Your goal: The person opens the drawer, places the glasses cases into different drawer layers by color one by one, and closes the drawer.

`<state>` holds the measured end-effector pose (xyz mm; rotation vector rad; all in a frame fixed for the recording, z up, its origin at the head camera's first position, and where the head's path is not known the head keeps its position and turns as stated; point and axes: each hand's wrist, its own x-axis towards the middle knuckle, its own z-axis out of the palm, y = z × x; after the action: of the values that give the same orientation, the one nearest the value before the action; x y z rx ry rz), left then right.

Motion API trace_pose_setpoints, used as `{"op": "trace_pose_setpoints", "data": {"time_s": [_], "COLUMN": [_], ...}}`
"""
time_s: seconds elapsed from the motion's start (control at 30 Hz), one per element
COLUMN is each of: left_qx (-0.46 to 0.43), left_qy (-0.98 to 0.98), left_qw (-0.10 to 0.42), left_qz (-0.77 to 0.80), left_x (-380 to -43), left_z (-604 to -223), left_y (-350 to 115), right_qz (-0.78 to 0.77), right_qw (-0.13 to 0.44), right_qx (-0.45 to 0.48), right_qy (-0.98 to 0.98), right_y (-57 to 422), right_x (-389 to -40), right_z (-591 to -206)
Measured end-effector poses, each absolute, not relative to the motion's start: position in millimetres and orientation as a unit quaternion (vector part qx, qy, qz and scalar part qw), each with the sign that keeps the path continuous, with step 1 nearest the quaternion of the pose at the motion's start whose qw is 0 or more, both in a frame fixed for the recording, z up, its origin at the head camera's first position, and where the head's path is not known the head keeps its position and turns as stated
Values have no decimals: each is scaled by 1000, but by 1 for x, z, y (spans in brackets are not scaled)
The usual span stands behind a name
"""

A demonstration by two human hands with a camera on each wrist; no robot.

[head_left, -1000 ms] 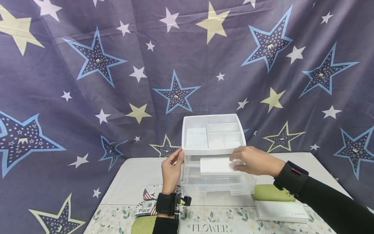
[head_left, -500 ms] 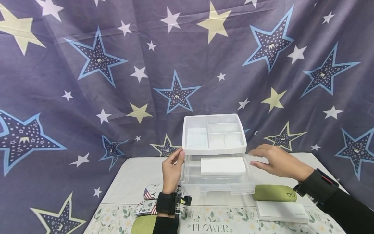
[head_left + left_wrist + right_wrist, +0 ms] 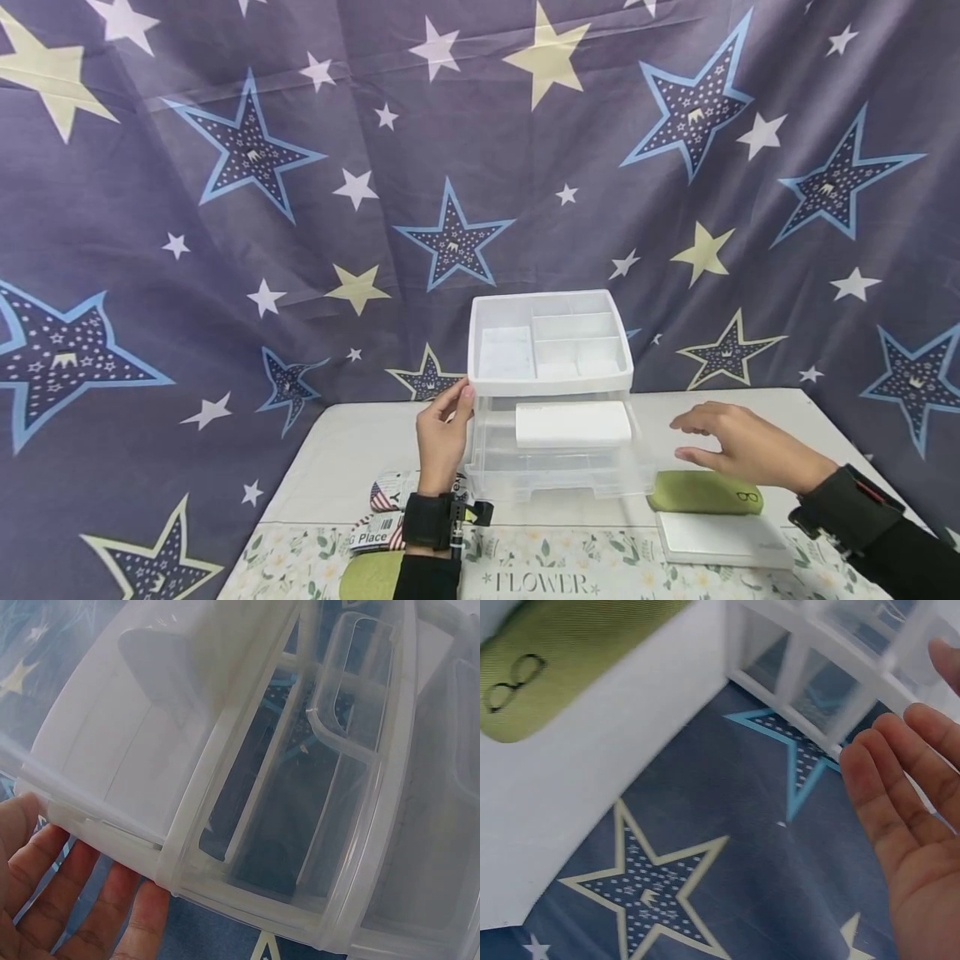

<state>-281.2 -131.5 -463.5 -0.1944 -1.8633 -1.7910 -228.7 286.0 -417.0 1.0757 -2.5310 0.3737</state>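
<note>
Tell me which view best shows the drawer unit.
The head view: it frames the whole drawer unit, top to bottom. The left wrist view gives a cropped close-up, the left hand holding it; the right wrist view, only part along the upper edge, partly behind the right hand.

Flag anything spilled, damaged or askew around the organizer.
Nothing looks spilled or damaged. The one thing that stands out is the clear drawer, pulled out past the top tray with a white box in it.
</note>
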Motion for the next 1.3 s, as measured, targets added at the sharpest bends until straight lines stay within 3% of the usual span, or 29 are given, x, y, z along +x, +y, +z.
{"op": "trace_pose_setpoints", "data": {"time_s": [0.37,0.67,0.97,1.3], "left_qx": [-71,-76,-61,-71], "left_qy": [-694,-692,-699,-688], "left_qw": [254,255,274,267], "left_qz": [-669,-672,-658,-671], "left_x": [-280,-282,-271,-282], "left_z": [-463,-465,-451,-462], "left_y": [-133,-131,-136,-132], "right_qz": [137,179,136,114], "right_qw": [140,16,46,-25], "right_qx": [411,372,409,324], "right_qy": [-890,-910,-901,-939], "right_y": [302,310,305,303], "right_x": [-217,-202,-202,-184], "right_z": [-461,-484,-503,-498]}}
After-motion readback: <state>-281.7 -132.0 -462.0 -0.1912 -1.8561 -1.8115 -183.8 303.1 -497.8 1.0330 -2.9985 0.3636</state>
